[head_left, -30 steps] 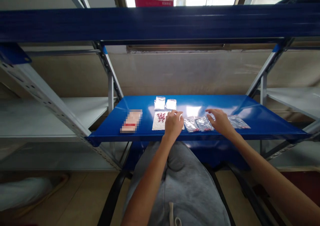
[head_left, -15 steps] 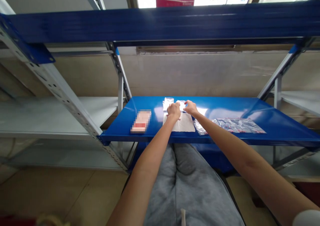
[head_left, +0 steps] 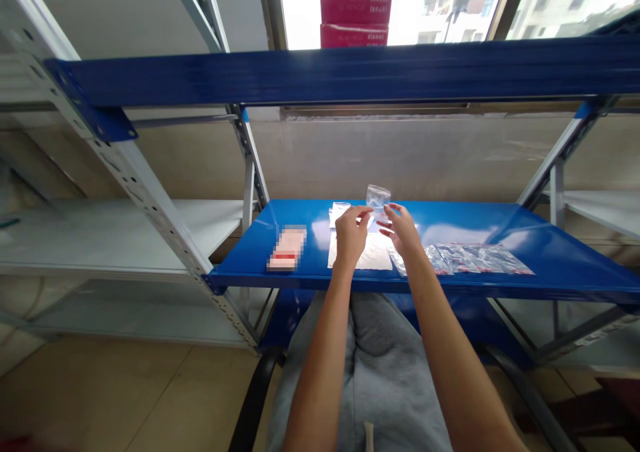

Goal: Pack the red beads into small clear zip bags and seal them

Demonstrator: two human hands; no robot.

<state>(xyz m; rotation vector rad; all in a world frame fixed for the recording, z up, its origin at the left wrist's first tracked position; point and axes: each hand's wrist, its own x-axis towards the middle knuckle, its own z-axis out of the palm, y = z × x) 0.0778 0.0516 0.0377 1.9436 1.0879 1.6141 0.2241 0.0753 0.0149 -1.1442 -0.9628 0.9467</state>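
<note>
- Blue steel shelf [head_left: 450, 215] of a bolted rack [head_left: 125, 165] stands before a beige wall [head_left: 400, 159], with a window [head_left: 425, 12] above it.
- Right hand [head_left: 403, 231] raises a small clear plastic bag [head_left: 379, 199] above the shelf, its fingers [head_left: 393, 211] pinching the bag's lower edge.
- Left hand [head_left: 351, 235] is just beside the bag, its fingers [head_left: 361, 213] slightly spread; whether they touch the bag is impossible to tell.
- Below the hands lies a white paper sheet [head_left: 360, 257], with another clear bag [head_left: 339, 213] just behind it.
- Right of the sheet lie flat clear bags with red contents [head_left: 480, 259]; to its left, a blurred packet [head_left: 287, 247].
</note>
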